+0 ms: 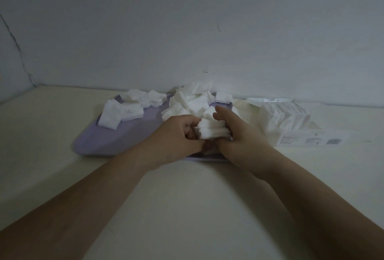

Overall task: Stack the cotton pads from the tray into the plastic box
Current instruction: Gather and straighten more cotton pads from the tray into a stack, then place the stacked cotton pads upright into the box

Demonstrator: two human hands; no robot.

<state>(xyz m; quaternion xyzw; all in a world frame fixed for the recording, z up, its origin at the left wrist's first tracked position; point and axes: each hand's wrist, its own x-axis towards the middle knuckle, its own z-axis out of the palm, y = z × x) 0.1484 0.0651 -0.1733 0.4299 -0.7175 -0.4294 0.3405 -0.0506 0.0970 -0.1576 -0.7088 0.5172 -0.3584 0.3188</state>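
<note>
A lilac tray point(124, 137) lies on the pale table against the wall. Loose white cotton pads sit on it: a small group at the back left point(124, 108) and a taller heap at the back middle point(191, 99). Over the tray's front right part, my left hand point(176, 133) and my right hand point(239, 133) squeeze a small stack of cotton pads point(213, 130) between them from both sides. To the right of the tray lies the clear plastic box point(291, 114) with a row of white pads inside and a printed label at its near end.
A grey wall rises directly behind the tray and box. The cream table point(187, 197) stretches toward me under both forearms. A dark cable runs down the wall at the far left.
</note>
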